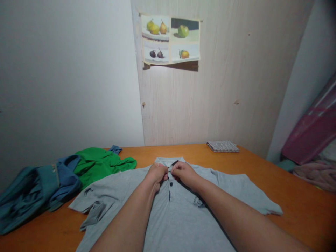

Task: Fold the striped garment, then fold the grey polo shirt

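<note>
A grey short-sleeved polo shirt [181,220] lies spread out face up, its collar [170,161] toward the wall. Both of my hands meet at its front placket, just below the collar. My left hand [156,174] is closed in a pinch on the left edge of the placket. Facing it, my right hand [185,174] pinches the other edge, close to the left fingertips. A dark button [171,184] shows on the placket below my hands. Whatever lies between the fingertips is too small to make out.
On the left of the orange table [262,185] lie crumpled blue jeans [39,189] and a green garment [99,162]. A folded checked cloth [223,146] rests at the back right. Fruit pictures [170,40] hang on the wall. Pink fabric [307,129] stands far right.
</note>
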A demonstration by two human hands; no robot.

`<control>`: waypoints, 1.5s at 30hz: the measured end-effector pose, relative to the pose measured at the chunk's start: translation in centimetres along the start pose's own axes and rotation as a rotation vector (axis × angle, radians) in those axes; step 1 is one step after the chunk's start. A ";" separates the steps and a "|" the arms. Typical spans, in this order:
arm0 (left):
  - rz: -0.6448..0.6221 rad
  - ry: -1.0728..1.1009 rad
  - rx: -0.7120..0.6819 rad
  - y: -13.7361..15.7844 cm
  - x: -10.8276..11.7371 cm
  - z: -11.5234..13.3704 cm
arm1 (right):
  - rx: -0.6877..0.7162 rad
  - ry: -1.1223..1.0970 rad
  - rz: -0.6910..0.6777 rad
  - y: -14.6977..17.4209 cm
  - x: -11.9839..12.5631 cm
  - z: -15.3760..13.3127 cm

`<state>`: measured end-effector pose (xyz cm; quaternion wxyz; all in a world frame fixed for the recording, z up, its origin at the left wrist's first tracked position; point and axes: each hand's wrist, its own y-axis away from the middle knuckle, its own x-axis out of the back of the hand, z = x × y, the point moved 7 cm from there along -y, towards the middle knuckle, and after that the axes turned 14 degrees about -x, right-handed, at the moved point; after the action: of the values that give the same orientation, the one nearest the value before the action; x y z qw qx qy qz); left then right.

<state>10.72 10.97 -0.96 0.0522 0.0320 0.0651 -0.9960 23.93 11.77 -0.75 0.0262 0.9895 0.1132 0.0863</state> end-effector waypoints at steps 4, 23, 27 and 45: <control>-0.007 0.017 -0.007 0.2 0.0 0.3 | -0.071 -0.100 -0.037 -0.1 -0.1 0.2; -0.055 0.106 0.002 0.4 -0.1 0.2 | -0.063 -0.177 -0.073 -0.3 0.0 0.2; -0.066 0.110 0.001 0.5 -0.1 0.3 | -0.075 -0.176 -0.085 -0.3 0.0 0.3; -0.119 0.084 0.003 0.1 -0.3 0.0 | -0.097 -0.204 -0.142 0.0 0.0 0.1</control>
<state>11.04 10.94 -0.89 -0.0097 0.0698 0.0676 -0.9952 23.92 11.79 -0.84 0.0913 0.9802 0.1752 -0.0115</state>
